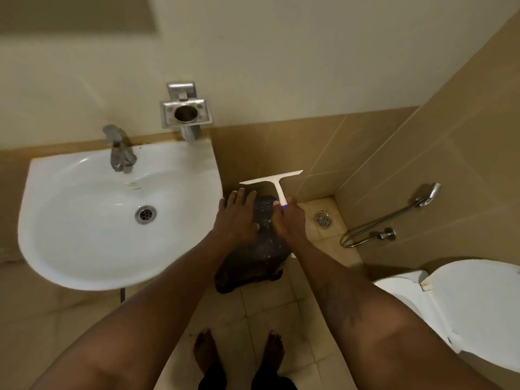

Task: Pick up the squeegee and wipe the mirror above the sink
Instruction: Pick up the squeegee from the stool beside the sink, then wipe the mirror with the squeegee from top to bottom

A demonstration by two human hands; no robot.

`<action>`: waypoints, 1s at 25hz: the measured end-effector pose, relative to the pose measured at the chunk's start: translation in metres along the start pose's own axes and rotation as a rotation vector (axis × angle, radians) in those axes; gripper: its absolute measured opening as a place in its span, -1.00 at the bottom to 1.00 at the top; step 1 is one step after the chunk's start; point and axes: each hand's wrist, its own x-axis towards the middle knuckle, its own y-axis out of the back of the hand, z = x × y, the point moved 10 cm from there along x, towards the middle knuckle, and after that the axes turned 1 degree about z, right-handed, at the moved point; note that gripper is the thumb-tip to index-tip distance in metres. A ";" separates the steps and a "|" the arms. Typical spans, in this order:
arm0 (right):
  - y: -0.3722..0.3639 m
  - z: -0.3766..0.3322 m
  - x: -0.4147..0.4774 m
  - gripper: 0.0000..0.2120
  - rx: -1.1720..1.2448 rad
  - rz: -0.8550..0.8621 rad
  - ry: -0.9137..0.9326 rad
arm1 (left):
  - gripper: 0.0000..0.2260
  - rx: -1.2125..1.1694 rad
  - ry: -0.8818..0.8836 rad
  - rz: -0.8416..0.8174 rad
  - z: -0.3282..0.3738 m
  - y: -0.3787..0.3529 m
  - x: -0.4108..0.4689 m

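Note:
A white T-shaped squeegee (277,183) with a blue handle end stands blade-up to the right of the sink. My right hand (289,219) is closed around its handle. My left hand (239,213) hovers beside it with fingers spread, over a dark perforated bin (259,257) on the floor. The white sink (84,220) sits at the left with a metal tap (119,153). A corner of the mirror (76,12) shows at the top left on the wall above the sink.
A metal holder (184,114) is fixed to the wall behind the sink's right corner. A floor drain (322,219) lies in the corner. A spray hose (394,215) hangs on the right wall above a white toilet (464,305). My bare feet stand on tiled floor.

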 end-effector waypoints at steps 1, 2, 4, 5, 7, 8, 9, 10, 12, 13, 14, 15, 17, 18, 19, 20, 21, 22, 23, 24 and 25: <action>0.008 -0.009 -0.010 -0.72 0.001 0.019 0.017 | -0.19 0.016 -0.026 0.015 0.002 0.011 -0.008; 0.015 -0.018 -0.020 -0.72 0.000 0.037 0.036 | -0.20 0.029 -0.051 0.039 0.002 0.023 -0.016; 0.028 -0.033 -0.040 -0.70 0.008 0.067 0.060 | -0.23 0.052 -0.101 0.088 0.001 0.049 -0.033; 0.034 -0.041 -0.049 -0.70 0.020 0.076 0.068 | -0.23 0.063 -0.115 0.110 -0.001 0.060 -0.042; 0.044 -0.059 -0.065 -0.70 0.045 0.084 0.089 | -0.21 0.102 -0.106 0.152 -0.011 0.083 -0.059; 0.049 -0.068 -0.072 -0.70 0.054 0.082 0.103 | -0.20 0.132 -0.093 0.168 -0.017 0.093 -0.067; 0.052 -0.080 -0.079 -0.70 0.060 0.081 0.121 | -0.20 0.164 -0.076 0.185 -0.025 0.104 -0.076; 0.054 -0.091 -0.085 -0.70 0.065 0.081 0.140 | -0.19 0.188 -0.056 0.199 -0.032 0.114 -0.083; 0.056 -0.116 -0.096 -0.70 0.077 0.088 0.176 | -0.19 0.204 -0.016 0.230 -0.047 0.137 -0.099; 0.056 -0.128 -0.101 -0.70 0.083 0.087 0.192 | -0.19 0.202 0.005 0.253 -0.053 0.149 -0.107; 0.055 -0.141 -0.106 -0.70 0.091 0.085 0.211 | -0.20 0.201 0.030 0.286 -0.061 0.164 -0.118; 0.053 -0.153 -0.110 -0.70 0.104 0.087 0.231 | -0.21 0.201 0.051 0.317 -0.068 0.178 -0.130; 0.051 -0.178 -0.118 -0.71 0.141 0.092 0.289 | -0.22 0.199 0.090 0.367 -0.084 0.206 -0.151; 0.050 -0.190 -0.124 -0.72 0.161 0.089 0.321 | -0.23 0.203 0.113 0.391 -0.093 0.219 -0.163; 0.048 -0.204 -0.131 -0.72 0.176 0.086 0.355 | -0.23 0.211 0.140 0.418 -0.104 0.232 -0.176; 0.048 -0.217 -0.139 -0.72 0.185 0.087 0.383 | -0.24 0.214 0.163 0.440 -0.115 0.244 -0.188; 0.047 -0.229 -0.146 -0.72 0.194 0.093 0.409 | -0.24 0.211 0.182 0.456 -0.125 0.255 -0.199; 0.045 -0.242 -0.154 -0.72 0.203 0.095 0.436 | -0.25 0.206 0.195 0.474 -0.136 0.267 -0.210; 0.042 -0.254 -0.163 -0.73 0.207 0.093 0.468 | -0.24 0.198 0.207 0.493 -0.146 0.276 -0.219; 0.040 -0.268 -0.172 -0.74 0.203 0.090 0.505 | -0.24 0.190 0.218 0.517 -0.156 0.287 -0.229; 0.037 -0.281 -0.180 -0.76 0.194 0.091 0.543 | -0.23 0.183 0.224 0.543 -0.164 0.298 -0.237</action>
